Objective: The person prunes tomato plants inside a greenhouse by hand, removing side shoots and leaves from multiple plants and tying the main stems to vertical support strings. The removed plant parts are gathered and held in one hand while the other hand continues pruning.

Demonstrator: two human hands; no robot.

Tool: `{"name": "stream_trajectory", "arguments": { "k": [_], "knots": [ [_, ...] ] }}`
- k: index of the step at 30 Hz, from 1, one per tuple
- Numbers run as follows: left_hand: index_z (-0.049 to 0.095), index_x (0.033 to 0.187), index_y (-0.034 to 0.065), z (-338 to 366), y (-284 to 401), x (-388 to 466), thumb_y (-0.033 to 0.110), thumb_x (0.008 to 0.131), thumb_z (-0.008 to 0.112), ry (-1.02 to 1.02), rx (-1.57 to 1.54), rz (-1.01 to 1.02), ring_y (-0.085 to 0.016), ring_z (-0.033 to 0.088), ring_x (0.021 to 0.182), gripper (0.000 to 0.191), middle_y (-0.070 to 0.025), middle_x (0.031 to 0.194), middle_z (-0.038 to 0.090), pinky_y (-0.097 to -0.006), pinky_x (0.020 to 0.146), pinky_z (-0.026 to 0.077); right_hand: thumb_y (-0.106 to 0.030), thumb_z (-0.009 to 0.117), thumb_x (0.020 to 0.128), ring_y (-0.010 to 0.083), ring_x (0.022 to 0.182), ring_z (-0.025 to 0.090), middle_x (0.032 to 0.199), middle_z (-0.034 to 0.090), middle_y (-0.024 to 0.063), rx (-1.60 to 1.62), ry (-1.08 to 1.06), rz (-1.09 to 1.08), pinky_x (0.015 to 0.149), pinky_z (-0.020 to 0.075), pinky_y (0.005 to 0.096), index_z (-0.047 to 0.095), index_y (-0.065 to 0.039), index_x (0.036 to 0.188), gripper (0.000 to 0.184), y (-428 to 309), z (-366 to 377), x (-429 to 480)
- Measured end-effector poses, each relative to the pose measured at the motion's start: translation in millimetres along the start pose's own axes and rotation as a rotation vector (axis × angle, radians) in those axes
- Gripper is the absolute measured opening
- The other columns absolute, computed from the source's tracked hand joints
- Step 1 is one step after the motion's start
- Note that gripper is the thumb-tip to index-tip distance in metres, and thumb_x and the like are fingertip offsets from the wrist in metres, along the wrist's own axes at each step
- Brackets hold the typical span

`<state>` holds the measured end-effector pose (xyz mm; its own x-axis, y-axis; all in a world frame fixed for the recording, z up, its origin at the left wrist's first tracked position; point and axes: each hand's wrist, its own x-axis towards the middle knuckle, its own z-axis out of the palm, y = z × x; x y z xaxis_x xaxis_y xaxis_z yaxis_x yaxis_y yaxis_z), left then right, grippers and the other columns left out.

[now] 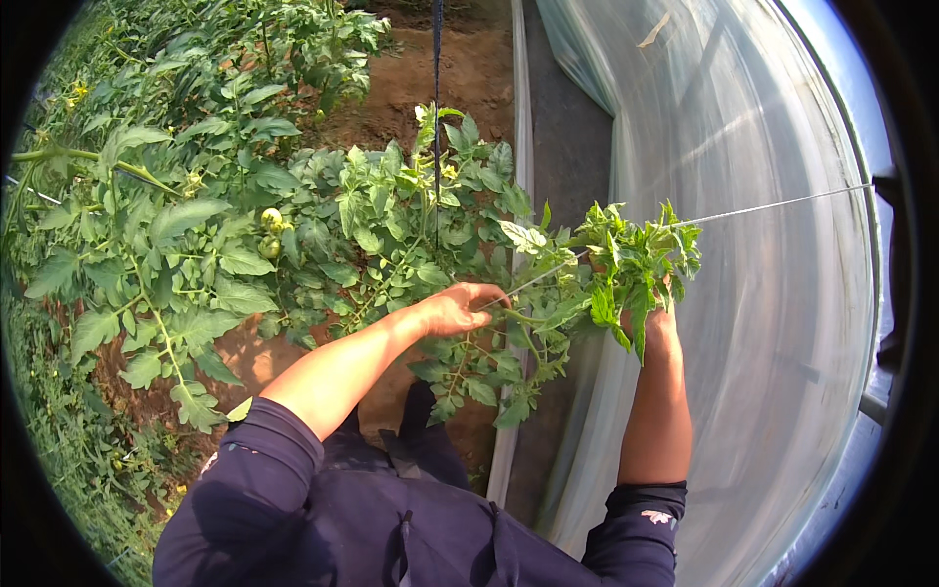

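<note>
My left hand [463, 308] is at the white string [539, 279], its thumb and forefinger curled around a tomato stem [522, 317] beside the string. Farther right, my right hand [655, 323] is raised among a bunch of tomato leaves [638, 257], which hides most of its fingers, so its grip cannot be made out. The string runs from near my left hand past this bunch up to the right. Leafy tomato shoots [528, 367] hang between and below my hands. Just beyond my left hand stands a tomato plant [411, 205] with pale yellow flowers.
A plastic film wall [741, 330] curves along the right side. Dense tomato plants [191, 242] fill the left, with green tomatoes [271, 220] among the leaves. A dark cord [437, 88] hangs at the top centre over bare soil [447, 81].
</note>
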<state>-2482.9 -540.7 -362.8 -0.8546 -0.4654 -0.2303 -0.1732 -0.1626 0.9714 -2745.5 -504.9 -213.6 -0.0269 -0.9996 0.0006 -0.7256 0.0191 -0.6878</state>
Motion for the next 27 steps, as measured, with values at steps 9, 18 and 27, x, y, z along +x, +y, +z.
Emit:
{"name": "stream_trajectory", "arguments": {
  "k": [9,18,27],
  "knots": [
    [0.061,0.093,0.0024,4.3,14.0,-11.7,0.018,0.074,0.075,0.239,0.086,0.021,-0.012,0.057,0.082,0.028,-0.0024,0.088,0.057,-0.0272,0.071,0.047,-0.015,0.065,0.075,0.0315,0.099,0.052,0.103,0.058,0.0128,-0.168,0.335,-0.15,0.087,0.0407,0.0448,0.06,-0.005,0.101,0.029,11.0,30.2,-15.0],
    [0.061,0.095,0.0017,12.8,1.3,-4.7,0.021,0.081,0.075,0.599,-0.651,0.011,-0.009,0.06,0.074,0.027,-0.0041,0.095,0.065,-0.0217,0.069,0.049,-0.011,0.054,0.091,0.0067,0.063,0.045,0.086,0.061,0.001,0.411,0.467,-0.038,0.056,0.035,0.0248,0.066,-0.006,0.095,0.013,-17.3,38.6,-22.5],
    [0.06,0.092,-0.0009,20.2,-30.8,42.2,0.01,0.084,0.069,0.691,-1.0,0.161,-0.018,0.067,0.083,0.016,-0.0104,0.088,0.066,-0.0268,0.066,0.056,-0.001,0.072,0.073,0.0128,0.076,0.056,0.09,0.062,0.0,0.715,-0.07,0.27,0.069,0.0485,0.0268,0.062,-0.006,0.101,0.03,-6.5,70.0,-50.5]
  ]
}}
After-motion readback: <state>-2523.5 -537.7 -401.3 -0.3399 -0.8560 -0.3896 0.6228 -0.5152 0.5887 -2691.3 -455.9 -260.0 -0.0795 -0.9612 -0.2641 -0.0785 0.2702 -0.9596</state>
